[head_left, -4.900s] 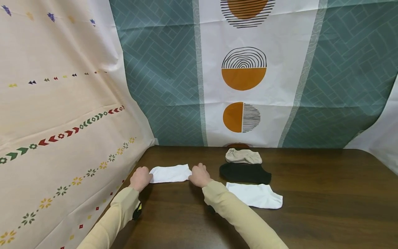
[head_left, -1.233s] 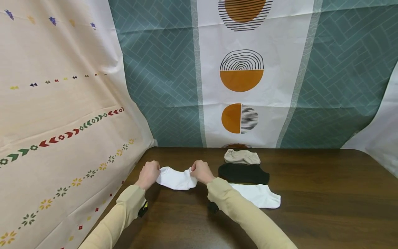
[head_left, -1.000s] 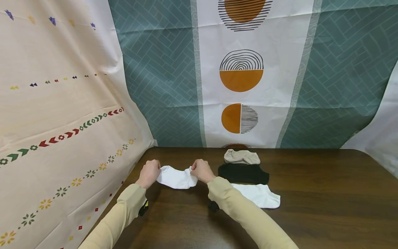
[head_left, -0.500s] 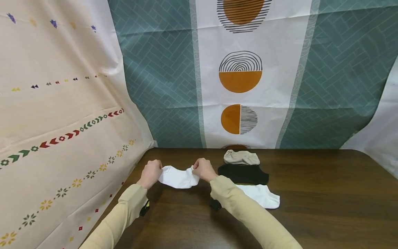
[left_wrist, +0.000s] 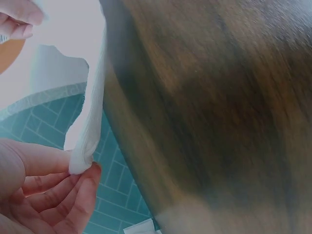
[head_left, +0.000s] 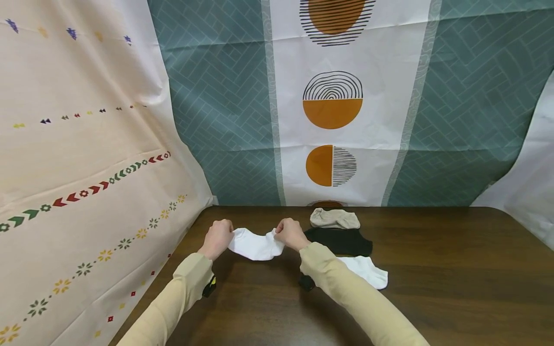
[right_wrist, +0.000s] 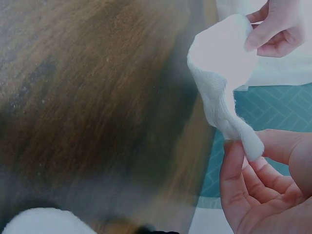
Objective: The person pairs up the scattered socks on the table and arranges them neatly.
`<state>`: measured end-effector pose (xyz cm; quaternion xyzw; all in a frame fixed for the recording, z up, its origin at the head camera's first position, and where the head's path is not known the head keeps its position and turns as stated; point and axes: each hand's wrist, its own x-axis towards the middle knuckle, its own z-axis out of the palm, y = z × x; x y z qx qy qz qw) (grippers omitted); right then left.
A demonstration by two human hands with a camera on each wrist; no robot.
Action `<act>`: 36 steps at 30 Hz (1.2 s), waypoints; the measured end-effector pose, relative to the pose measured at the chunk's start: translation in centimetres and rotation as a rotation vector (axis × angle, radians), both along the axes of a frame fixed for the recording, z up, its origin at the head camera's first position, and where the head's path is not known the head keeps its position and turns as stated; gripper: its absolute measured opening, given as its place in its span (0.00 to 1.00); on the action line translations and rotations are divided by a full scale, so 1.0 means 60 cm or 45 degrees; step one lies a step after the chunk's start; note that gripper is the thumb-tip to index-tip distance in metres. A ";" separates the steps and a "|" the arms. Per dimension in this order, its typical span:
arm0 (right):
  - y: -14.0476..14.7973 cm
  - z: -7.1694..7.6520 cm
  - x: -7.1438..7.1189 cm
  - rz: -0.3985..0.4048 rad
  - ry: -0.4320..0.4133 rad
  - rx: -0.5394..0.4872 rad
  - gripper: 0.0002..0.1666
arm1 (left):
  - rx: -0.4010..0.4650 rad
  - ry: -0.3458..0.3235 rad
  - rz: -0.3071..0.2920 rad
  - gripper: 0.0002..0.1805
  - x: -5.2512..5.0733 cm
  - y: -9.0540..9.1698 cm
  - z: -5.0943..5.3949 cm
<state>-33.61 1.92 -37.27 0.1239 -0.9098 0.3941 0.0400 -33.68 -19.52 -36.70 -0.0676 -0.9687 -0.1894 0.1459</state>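
A white ankle sock [head_left: 255, 246] hangs between my two hands, sagging in the middle. My left hand [head_left: 218, 238] pinches its left end between thumb and fingers, which the left wrist view shows up close on the sock's edge [left_wrist: 87, 131]. At the other end, my right hand [head_left: 292, 233] pinches the upper edge; in the right wrist view the thumb and fingertips press on the white knit [right_wrist: 251, 144]. The sock appears lifted off the wooden table. Just right of my right hand lies a black sock [head_left: 342, 241], partly hidden by that hand.
Behind the black sock lies a beige sock [head_left: 335, 218]. Nearer me is another white sock [head_left: 368, 271], partly covered by my right sleeve [head_left: 342, 278]. The brown table [head_left: 454, 269] meets hanging cloths at the back [head_left: 225, 144] and along the left side [head_left: 108, 216].
Earlier the white sock lay flat and stretched between my hands. Now it is raised and sagging, and both hands have shifted a little to the right with it.
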 end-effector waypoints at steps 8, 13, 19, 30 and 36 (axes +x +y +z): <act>0.013 0.008 -0.003 -0.008 -0.047 -0.073 0.04 | 0.028 0.004 -0.029 0.06 -0.001 0.020 0.007; 0.024 0.013 -0.006 -0.020 -0.029 -0.067 0.04 | 0.032 0.029 -0.033 0.06 -0.003 0.033 0.011; 0.034 0.016 -0.006 -0.027 -0.044 -0.055 0.05 | 0.030 0.012 -0.053 0.06 -0.006 0.054 0.011; 0.055 0.020 -0.008 -0.027 -0.013 -0.065 0.04 | 0.039 0.010 -0.071 0.05 -0.007 0.073 0.017; 0.064 0.021 -0.010 -0.051 -0.052 -0.094 0.03 | 0.031 0.002 -0.076 0.05 -0.007 0.078 0.017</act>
